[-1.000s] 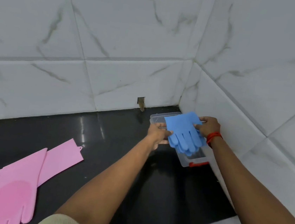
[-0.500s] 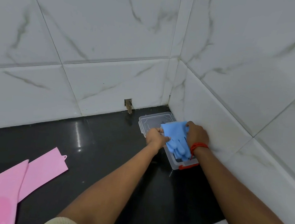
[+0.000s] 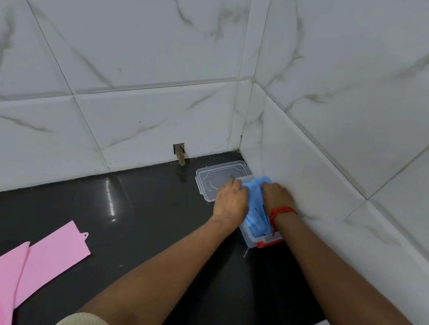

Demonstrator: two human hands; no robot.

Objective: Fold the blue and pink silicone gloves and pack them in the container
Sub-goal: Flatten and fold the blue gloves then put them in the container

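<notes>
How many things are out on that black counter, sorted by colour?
Pink: 2, the pink gloves lying flat at the left.
Blue: 1 bundle, the blue gloves, pressed into the box by the left hand and right hand; how many are in it cannot be told.
Clear: 2, the container and its lid.
Total: 5.

The container point(image 3: 255, 240) sits in the counter point(image 3: 134, 220) corner; its lid point(image 3: 218, 180) lies just behind it, gloves point(image 3: 256, 210) inside (another pair point(image 3: 22, 268) lies far left).
</notes>
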